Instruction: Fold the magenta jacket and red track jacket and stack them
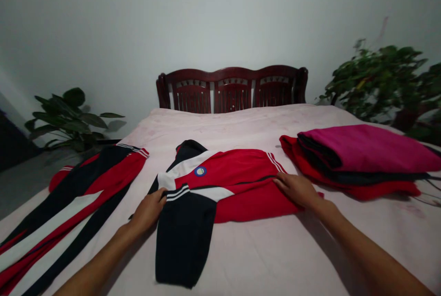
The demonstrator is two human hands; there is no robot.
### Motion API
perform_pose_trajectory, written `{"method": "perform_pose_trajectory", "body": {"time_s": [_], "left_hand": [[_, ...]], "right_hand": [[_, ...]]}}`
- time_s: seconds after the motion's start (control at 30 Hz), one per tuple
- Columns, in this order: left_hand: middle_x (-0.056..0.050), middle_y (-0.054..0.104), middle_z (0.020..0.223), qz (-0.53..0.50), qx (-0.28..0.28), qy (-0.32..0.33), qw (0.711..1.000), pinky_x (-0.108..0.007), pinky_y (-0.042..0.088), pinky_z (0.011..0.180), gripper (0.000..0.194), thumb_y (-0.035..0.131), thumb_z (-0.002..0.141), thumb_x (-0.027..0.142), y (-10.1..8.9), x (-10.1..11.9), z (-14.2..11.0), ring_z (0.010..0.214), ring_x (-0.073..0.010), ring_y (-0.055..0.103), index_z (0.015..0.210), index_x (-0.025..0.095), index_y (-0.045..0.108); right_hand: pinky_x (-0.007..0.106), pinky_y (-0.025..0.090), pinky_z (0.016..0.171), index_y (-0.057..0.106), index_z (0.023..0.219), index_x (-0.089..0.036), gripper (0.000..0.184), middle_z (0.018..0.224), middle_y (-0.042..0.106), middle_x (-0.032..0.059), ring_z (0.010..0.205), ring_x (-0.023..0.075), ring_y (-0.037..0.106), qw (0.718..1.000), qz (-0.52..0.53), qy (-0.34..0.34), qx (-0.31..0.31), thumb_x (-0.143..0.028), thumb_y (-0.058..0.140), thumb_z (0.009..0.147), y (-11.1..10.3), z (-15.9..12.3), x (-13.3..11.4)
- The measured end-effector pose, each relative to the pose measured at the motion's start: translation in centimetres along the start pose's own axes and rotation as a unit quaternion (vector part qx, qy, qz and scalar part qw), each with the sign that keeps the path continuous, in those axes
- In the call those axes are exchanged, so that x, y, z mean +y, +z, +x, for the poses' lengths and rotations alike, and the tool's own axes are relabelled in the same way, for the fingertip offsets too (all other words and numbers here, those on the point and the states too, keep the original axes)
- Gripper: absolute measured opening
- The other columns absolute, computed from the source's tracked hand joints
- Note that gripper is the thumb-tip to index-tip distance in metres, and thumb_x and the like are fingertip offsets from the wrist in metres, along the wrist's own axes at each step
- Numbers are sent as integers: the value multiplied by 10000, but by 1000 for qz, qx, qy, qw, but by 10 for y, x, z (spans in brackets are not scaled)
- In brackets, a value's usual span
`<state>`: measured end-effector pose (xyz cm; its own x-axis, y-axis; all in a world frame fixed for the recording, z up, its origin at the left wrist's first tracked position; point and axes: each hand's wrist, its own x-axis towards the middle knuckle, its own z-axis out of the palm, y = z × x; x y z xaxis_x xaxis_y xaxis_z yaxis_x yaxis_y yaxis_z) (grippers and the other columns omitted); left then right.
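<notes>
A red, navy and white zip jacket [244, 162] with a round blue badge lies spread on the bed, its collar to the left and its striped hem to the right. One navy sleeve [184, 236] points down toward me; the other is partly seen at the far side. My left hand [151, 206] grips the jacket at the striped collar, fingers closed on the cloth. At the other end, my right hand [296, 189] pinches the hem near the zip. The fingertips of both hands are partly hidden by the fabric.
Right of the jacket is a stack of folded clothes [372, 149], magenta on top, with red and dark layers below. More red, navy and white garments [99, 190] lie at the left. A dark wooden headboard [232, 89] stands behind; leafy plants [382, 80] flank the bed.
</notes>
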<state>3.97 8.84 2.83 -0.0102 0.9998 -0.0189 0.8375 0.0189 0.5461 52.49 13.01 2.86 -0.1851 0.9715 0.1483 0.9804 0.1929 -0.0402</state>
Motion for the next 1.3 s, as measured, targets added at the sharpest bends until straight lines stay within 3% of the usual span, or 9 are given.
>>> {"method": "perform_pose_trajectory", "body": {"time_s": [0.2,0.3,0.47,0.63,0.8,1.0,1.1,1.2,1.3], "left_hand": [[-69,712,1199,194,-7,-1,981,-357,468,741,313,396,952,431,1,2,-2,1054,-306,681,1150,273,579],[-55,707,1211,185,-2,6,983,-328,456,734,327,393,958,481,-1,-4,-5,1066,-279,678,1141,284,579],[-68,742,1092,219,17,-1,976,-329,440,726,310,378,977,427,2,-7,-1,1013,-283,695,1088,253,610],[-78,755,1032,225,17,-9,974,-315,431,712,290,407,970,404,3,-6,0,979,-279,703,1032,239,638],[-75,764,1061,155,0,3,988,-321,452,765,370,374,977,442,-3,-16,11,1009,-278,700,1047,259,689],[-67,763,1085,118,28,-1,993,-325,465,788,404,356,992,466,2,-23,12,1022,-287,698,1115,274,690],[-70,758,1068,127,66,-5,990,-330,470,800,401,335,1007,434,8,-23,3,1020,-283,695,1156,269,669],[-54,724,1132,126,89,17,988,-327,477,827,383,323,1015,396,13,-27,-5,1038,-257,682,1171,273,651],[-32,672,1197,107,90,52,989,-315,489,843,333,369,1000,370,14,-32,-12,1045,-223,669,1216,286,608]], "right_hand": [[363,426,796,679,937,-169,271,973,702,136,917,261,627,996,-25,-58,61,-270,428,955,8,6,-31],[373,424,870,679,1044,-184,296,1041,703,116,967,247,617,980,124,-140,68,-316,425,969,-11,-20,-99],[381,477,815,323,1529,-242,782,1158,709,103,998,288,671,929,321,-146,-115,-564,583,865,-25,-54,-233],[435,481,896,322,1519,-206,861,1216,690,139,1096,326,655,907,403,-22,-122,-313,664,736,8,-27,-282],[325,529,803,647,1143,-205,544,1027,721,33,900,207,671,746,666,-12,3,-109,509,626,-19,14,-245],[320,491,983,647,1142,-282,607,951,719,-42,997,158,654,523,812,-45,253,-69,687,575,-95,26,-116],[330,517,978,678,1062,-293,368,779,696,-46,899,152,686,459,838,72,287,-155,657,722,-72,13,-57],[345,593,845,679,922,-222,164,734,696,18,788,185,706,424,833,292,204,-177,542,844,-34,-5,-21],[322,620,722,643,862,-193,152,715,692,29,694,179,702,403,817,388,141,-120,511,852,-12,-23,-1]]}}
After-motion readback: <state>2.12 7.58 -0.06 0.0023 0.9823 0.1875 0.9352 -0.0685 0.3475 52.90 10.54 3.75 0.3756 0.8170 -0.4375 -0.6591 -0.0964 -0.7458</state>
